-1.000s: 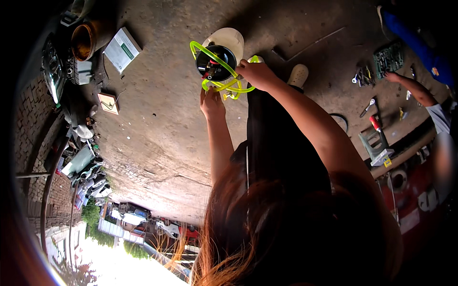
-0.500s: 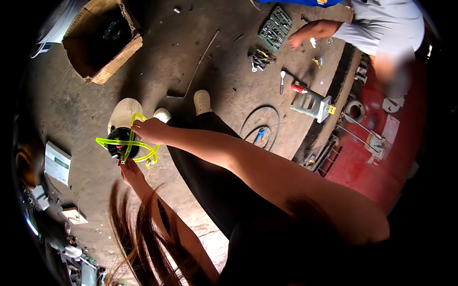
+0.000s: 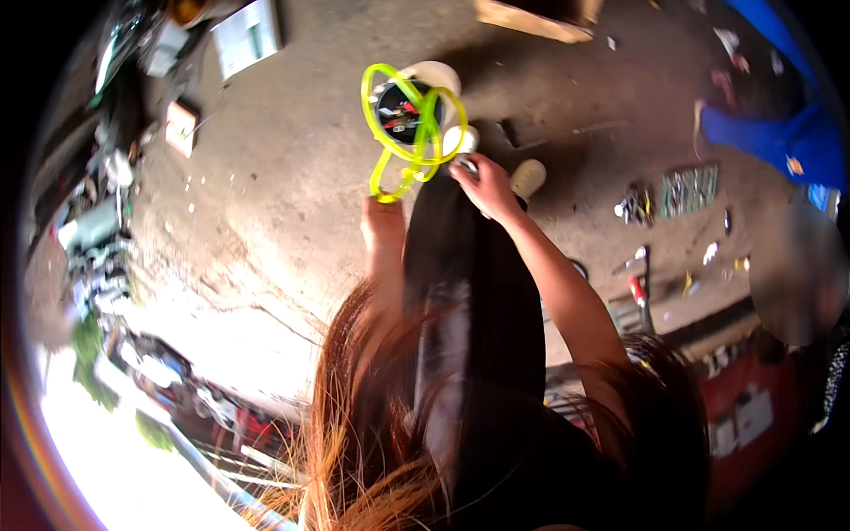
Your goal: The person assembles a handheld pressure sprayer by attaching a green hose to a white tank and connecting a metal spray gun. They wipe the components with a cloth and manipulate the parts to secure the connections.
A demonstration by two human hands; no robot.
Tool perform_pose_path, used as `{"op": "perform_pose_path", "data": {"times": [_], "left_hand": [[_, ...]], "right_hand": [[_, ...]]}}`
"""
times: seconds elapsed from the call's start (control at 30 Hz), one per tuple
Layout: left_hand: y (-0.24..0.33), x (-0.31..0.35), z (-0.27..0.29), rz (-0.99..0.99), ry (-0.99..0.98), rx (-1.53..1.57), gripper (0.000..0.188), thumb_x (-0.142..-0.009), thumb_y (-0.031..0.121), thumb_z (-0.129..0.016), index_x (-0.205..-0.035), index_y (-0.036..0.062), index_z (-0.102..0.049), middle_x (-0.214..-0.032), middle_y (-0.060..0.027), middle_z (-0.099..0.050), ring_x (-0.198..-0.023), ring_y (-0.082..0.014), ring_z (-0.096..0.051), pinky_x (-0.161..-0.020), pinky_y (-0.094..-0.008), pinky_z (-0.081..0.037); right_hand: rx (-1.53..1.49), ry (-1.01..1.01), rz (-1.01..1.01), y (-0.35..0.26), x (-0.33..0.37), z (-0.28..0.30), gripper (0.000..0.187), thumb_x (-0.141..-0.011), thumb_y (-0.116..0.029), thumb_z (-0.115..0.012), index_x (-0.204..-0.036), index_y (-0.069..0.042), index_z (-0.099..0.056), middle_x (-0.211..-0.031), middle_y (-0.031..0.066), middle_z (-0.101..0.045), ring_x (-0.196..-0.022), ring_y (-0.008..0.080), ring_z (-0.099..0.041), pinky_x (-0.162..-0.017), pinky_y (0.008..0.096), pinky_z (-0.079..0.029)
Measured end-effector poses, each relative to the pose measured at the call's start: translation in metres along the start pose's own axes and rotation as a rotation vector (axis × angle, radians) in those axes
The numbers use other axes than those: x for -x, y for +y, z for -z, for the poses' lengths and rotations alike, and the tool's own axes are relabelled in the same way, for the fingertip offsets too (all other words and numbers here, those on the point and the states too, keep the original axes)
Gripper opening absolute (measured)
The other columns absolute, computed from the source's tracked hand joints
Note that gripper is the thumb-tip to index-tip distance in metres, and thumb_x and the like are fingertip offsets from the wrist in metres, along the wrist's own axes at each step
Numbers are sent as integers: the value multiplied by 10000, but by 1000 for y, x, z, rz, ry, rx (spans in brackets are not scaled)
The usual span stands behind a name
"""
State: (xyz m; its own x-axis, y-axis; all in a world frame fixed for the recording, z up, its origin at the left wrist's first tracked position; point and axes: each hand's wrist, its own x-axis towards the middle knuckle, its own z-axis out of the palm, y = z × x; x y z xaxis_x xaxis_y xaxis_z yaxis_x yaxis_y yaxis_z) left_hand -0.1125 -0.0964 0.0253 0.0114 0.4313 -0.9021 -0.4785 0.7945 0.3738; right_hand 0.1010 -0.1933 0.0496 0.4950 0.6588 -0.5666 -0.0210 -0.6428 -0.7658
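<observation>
A whitish canister (image 3: 441,76) with a black top (image 3: 396,124) stands on the floor ahead of me. Red and metal fittings show on that top. Loops of bright yellow-green hose (image 3: 367,93) lie across and above it. My left hand (image 3: 384,232) is closed at the low end of the hose, fingertips against a yellow piece there. To the right of the loops, my right hand (image 3: 487,186) is closed around a small dark and silvery piece (image 3: 467,165), too blurred to name further. Whether that piece joins the hose I cannot tell.
An open tool case (image 3: 690,189) and a pile of hand tools (image 3: 634,208) lie on the floor at right. A co-worker's blue-clothed limb (image 3: 761,137) reaches in there. A cardboard box (image 3: 536,19) stands at the far edge; a flat whitish box (image 3: 246,40) lies far left.
My view has turned, so the canister now appears nearer the middle. My right hand has come off the hose loops and is beside them; the left has drawn back from the black top.
</observation>
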Motion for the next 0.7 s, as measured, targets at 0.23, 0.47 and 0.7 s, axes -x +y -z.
{"op": "perform_pose_path", "data": {"times": [0.23, 0.47, 0.7], "left_hand": [[-24, 132, -43, -117, 14, -99, 147, -868, 46, -500, -1014, 31, -515, -914, -88, -592, -838, -170, -561, -757, -326, -467], [-36, 178, -43, -29, 48, 34, 248, -898, 186, -506, -1090, 29, -498, -897, -78, -597, -886, -179, -569, -804, -335, -450], [-120, 86, 44, 565, -26, 522, 803, -918, 567, -365, -1312, -129, -293, -1242, -250, -466, -1133, -358, -500, -1032, -448, -367]], "right_hand": [[-551, -310, -218, -68, 72, 4, 271, -883, -249, -639, -1007, -8, -643, -936, 62, -644, -902, 101, -580, -810, 248, -448], [-792, -312, -404, -102, 110, 18, 324, -937, -353, -540, -822, -53, -582, -819, 61, -620, -741, 111, -574, -686, 245, -441], [-944, -360, -538, -115, 139, 30, 448, -970, -454, -408, -743, -84, -518, -720, 51, -558, -498, 96, -451, -421, 218, -346]]}}
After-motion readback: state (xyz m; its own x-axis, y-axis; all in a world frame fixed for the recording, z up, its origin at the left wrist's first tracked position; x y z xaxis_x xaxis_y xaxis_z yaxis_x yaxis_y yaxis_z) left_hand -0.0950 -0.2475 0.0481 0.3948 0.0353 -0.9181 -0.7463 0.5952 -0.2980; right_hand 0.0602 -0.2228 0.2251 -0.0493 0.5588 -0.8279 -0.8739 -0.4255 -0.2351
